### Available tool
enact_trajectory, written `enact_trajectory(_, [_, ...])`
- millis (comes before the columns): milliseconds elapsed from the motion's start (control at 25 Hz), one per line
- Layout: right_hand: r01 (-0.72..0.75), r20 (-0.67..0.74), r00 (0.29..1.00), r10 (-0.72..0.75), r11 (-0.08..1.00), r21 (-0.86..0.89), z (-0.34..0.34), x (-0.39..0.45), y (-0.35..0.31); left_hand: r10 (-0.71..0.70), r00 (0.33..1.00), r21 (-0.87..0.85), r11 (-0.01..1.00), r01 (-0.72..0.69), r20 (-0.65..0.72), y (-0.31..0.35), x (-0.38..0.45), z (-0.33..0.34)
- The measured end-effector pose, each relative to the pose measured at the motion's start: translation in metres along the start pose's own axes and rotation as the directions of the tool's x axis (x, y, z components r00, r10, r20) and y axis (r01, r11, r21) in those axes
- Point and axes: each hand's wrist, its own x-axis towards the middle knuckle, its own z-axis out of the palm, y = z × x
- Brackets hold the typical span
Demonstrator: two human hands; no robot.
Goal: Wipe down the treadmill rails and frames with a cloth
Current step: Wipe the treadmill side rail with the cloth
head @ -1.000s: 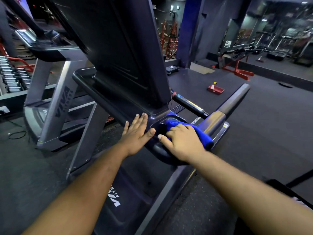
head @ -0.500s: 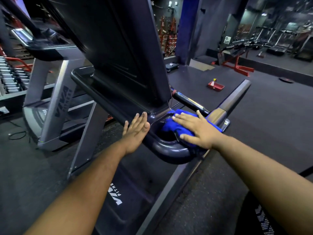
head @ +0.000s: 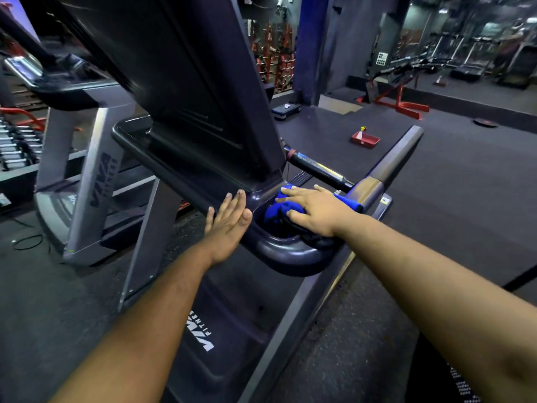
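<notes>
right hand (head: pixel 316 209) flat on cloth (head: pixel 279 216), left hand (head: pixel 229 225) open

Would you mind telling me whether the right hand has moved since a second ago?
Yes. The right hand has slid the blue cloth off the rail's outer curve, toward the console base.

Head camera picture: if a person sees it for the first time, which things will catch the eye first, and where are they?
The bright blue cloth stands out most, pressed under the right hand into the corner pocket of the treadmill frame, near the middle of the picture. Just to its left, the left hand lies flat and open on the frame's edge. Further back on the dark floor, right of centre, a small red tray also draws attention.
</notes>
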Motion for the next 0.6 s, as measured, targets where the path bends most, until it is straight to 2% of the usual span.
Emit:
enact_trajectory(40, [-0.05, -0.032, 0.998, 0.048, 0.997, -0.051, 0.006, 0.002, -0.009, -0.006, 1.0, -0.049, 0.999, 0.007, 0.012, 0.0, -0.001, -0.001])
enact_trajectory(120, [-0.179, -0.256, 0.954, 0.154, 0.981, -0.079, 0.021, -0.003, -0.031, -0.013, 0.999, -0.17, 0.985, 0.02, 0.044, -0.005, 0.0, -0.005])
enact_trajectory(160, [-0.222, -0.364, 0.906, 0.217, 0.975, 0.029, 0.025, -0.007, -0.037, -0.024, 0.997, -0.231, 0.972, 0.039, 0.069, -0.008, 0.0, -0.009])
enact_trajectory(200, [-0.252, -0.437, 0.836, 0.331, 0.94, 0.229, 0.024, -0.01, -0.041, -0.032, 0.994, -0.282, 0.958, 0.059, 0.1, -0.01, 0.0, -0.013])
enact_trajectory(240, [-0.225, -0.473, 0.763, 0.441, 0.866, 0.446, 0.022, -0.006, -0.044, -0.044, 0.992, -0.328, 0.941, 0.082, 0.121, -0.009, -0.001, -0.017])
enact_trajectory(280, [-0.177, -0.471, 0.736, 0.487, 0.809, 0.56, 0.018, 0.004, -0.05, -0.047, 0.992, -0.386, 0.918, 0.09, 0.118, -0.009, -0.001, -0.02])
enact_trajectory(320, [-0.182, -0.415, 0.789, 0.453, 0.817, 0.547, 0.015, 0.016, -0.059, -0.054, 0.995, -0.468, 0.879, 0.09, 0.089, -0.01, -0.001, -0.024])
enact_trajectory(360, [-0.223, -0.265, 0.895, 0.36, 0.874, 0.432, 0.018, 0.025, -0.075, -0.075, 0.996, -0.544, 0.834, 0.091, 0.05, -0.012, 0.001, -0.027])
enact_trajectory(400, [-0.233, -0.073, 0.963, 0.259, 0.938, 0.258, 0.027, 0.031, -0.091, -0.101, 0.995, -0.584, 0.807, 0.087, 0.008, -0.013, 0.0, -0.033])
enact_trajectory(440, [-0.197, 0.067, 0.98, 0.19, 0.973, 0.119, 0.034, 0.03, -0.102, -0.124, 0.992, -0.58, 0.811, 0.083, -0.032, -0.016, -0.002, -0.037])
enact_trajectory(480, [-0.099, 0.101, 0.99, 0.095, 0.994, 0.035, 0.038, 0.025, -0.101, -0.138, 0.989, -0.537, 0.839, 0.086, -0.058, -0.019, -0.005, -0.041])
enact_trajectory(560, [0.205, 0.017, 0.979, -0.205, 0.979, 0.011, 0.036, 0.01, -0.081, -0.136, 0.988, -0.43, 0.898, 0.093, -0.07, -0.022, -0.012, -0.045])
enact_trajectory(600, [0.264, -0.009, 0.965, -0.264, 0.964, 0.025, 0.031, 0.01, -0.071, -0.118, 0.991, -0.385, 0.919, 0.087, -0.058, -0.023, -0.014, -0.045])
